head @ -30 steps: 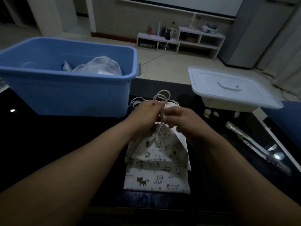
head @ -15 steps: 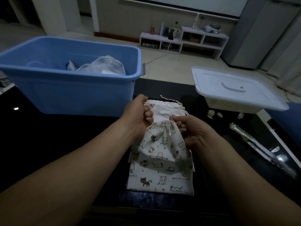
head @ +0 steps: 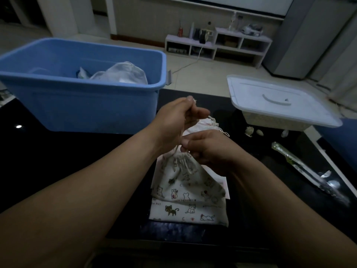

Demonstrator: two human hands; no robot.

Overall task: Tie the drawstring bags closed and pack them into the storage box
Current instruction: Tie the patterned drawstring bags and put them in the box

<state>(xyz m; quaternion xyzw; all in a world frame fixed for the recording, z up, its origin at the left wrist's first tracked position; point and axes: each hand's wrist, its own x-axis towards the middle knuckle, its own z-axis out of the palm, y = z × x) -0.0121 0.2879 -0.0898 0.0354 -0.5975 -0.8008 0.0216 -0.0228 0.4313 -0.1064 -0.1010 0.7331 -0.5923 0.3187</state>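
A white cat-print drawstring bag (head: 188,192) lies on the dark table in front of me, its neck gathered tight. My left hand (head: 176,120) is raised above the neck and grips the drawstring, which runs taut down to the bag. My right hand (head: 208,149) pinches the gathered neck and holds it down. Another pale bag (head: 204,125) lies behind my hands, partly hidden, with its cords trailing right. The blue storage box (head: 96,105) stands at the back left with white bags (head: 123,74) inside.
A white lidded basket (head: 278,105) stands at the back right. Small pale bits (head: 250,130) lie in front of it, and a clear plastic wrapper (head: 301,167) lies along the table's right edge. More flat fabric sits under the cat-print bag.
My left hand has risen from the bag's mouth, pulling the drawstring upward. The neck has cinched tighter, and my right hand now pinches it.
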